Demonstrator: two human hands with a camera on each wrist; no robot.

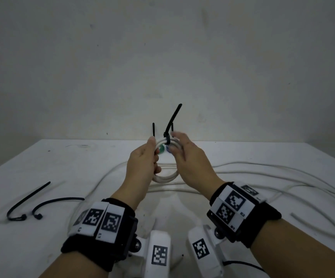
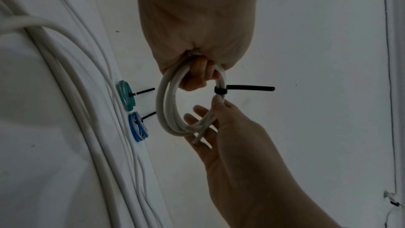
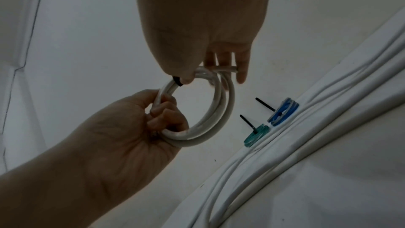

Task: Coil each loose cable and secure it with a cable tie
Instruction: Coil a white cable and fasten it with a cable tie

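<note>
A white cable coil (image 1: 165, 177) (image 2: 162, 107) (image 3: 221, 110) is held upright above the table between both hands. A black cable tie (image 1: 171, 123) (image 2: 247, 88) (image 3: 177, 81) is cinched around the coil's top, its long tail sticking up. My left hand (image 1: 142, 163) (image 2: 197, 32) (image 3: 131, 127) grips the coil's left side with curled fingers. My right hand (image 1: 188, 157) (image 2: 230, 136) (image 3: 208, 23) pinches the right side just beside the tie, thumb in front and nearly straight fingers behind. It looks blurred in the head view.
A green coil (image 2: 126, 97) (image 3: 256, 135) and a blue coil (image 2: 138, 126) (image 3: 284, 112), each tied with a black tie, lie at the table's far edge. Two loose black ties (image 1: 28, 199) (image 1: 56, 201) lie at left. Long loose white cables (image 1: 262, 173) sprawl across the white table (image 1: 42, 157).
</note>
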